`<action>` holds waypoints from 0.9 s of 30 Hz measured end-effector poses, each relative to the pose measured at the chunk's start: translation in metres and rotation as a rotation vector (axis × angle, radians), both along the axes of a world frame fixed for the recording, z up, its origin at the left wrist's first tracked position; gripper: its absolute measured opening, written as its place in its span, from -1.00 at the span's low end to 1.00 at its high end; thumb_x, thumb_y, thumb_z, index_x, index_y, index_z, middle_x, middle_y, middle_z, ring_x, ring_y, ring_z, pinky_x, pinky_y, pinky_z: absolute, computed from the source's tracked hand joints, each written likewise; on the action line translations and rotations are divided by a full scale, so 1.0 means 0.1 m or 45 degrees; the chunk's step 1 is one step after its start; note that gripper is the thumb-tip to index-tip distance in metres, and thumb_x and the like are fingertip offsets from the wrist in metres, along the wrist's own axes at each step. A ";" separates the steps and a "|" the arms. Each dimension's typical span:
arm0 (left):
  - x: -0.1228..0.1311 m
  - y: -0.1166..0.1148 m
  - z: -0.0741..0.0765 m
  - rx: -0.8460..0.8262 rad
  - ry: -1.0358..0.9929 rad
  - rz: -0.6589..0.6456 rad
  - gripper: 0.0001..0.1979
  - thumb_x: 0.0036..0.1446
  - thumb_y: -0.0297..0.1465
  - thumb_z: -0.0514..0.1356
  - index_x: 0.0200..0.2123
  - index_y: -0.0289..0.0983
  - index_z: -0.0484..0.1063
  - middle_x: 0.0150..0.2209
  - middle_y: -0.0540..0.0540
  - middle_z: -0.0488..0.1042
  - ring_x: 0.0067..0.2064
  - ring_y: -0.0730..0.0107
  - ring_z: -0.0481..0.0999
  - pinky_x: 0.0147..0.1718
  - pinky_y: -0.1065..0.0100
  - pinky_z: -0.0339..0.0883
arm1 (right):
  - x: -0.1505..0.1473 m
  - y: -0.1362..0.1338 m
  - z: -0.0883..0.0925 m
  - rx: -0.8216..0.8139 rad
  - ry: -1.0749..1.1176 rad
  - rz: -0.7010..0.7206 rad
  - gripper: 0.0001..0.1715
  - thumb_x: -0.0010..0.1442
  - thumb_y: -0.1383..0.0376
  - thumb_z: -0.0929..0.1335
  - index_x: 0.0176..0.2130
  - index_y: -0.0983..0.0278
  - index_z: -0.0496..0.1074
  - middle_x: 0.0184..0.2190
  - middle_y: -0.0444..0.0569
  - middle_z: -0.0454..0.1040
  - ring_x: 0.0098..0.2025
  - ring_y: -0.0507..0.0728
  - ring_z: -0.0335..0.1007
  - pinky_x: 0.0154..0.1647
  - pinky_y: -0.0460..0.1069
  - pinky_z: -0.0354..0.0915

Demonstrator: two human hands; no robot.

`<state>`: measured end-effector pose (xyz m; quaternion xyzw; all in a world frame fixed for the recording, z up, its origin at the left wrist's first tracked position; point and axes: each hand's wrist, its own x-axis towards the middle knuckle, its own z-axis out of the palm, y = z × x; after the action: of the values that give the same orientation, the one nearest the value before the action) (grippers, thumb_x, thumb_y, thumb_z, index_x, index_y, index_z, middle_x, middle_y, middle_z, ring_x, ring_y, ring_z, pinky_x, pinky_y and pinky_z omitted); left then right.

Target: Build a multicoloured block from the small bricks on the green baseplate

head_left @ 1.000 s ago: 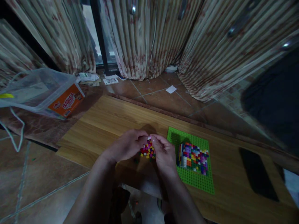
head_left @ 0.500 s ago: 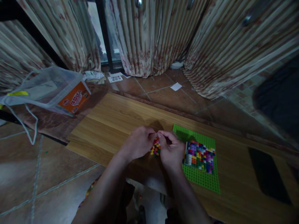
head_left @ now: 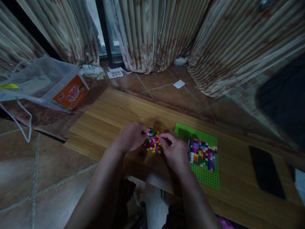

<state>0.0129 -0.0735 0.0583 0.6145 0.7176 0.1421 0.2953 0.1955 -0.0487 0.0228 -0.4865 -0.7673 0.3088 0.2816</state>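
Note:
A pile of small coloured toy bricks (head_left: 153, 142) lies on the wooden board between my two hands. My left hand (head_left: 133, 136) is at the pile's left edge, thumb and fingers pinched; a pale speck shows at the fingertips, too small to name. On the right side of the pile, my right hand (head_left: 174, 149) also pinches, and whatever its fingertips may hold is hidden. Just right of that hand is a green studded baseplate (head_left: 206, 179). A block of many-coloured bricks (head_left: 203, 154) is built on it, with a straight left side and a stepped right side.
The wooden board (head_left: 102, 117) is long and narrow. A black flat slab, perhaps a phone (head_left: 265, 171), lies at its right. A clear plastic tub (head_left: 45, 92) with an orange label stands at left. Papers (head_left: 115, 73) lie on the tiled floor below the curtains (head_left: 152, 38).
My hands have moved apart from where their fingertips met, the left one going left. More of the brick pile now shows between them. The whole view has shifted slightly.

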 end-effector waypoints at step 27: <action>-0.16 -0.01 0.07 0.167 -0.039 0.225 -0.78 0.13 -0.41 0.07 -0.51 -0.28 0.43 -0.55 0.00 0.38 -0.47 0.49 0.29 -0.44 0.44 0.08 | -0.48 -0.33 -0.15 0.282 -0.337 0.230 -0.89 0.19 0.28 0.40 -0.38 0.24 0.49 -0.18 0.04 0.42 -0.12 0.23 0.32 -0.11 0.10 0.31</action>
<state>-0.0027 -0.0749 0.0651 0.5645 0.7536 0.2236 0.2519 0.1470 -0.0818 0.0075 -0.4180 -0.8675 0.1797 0.2012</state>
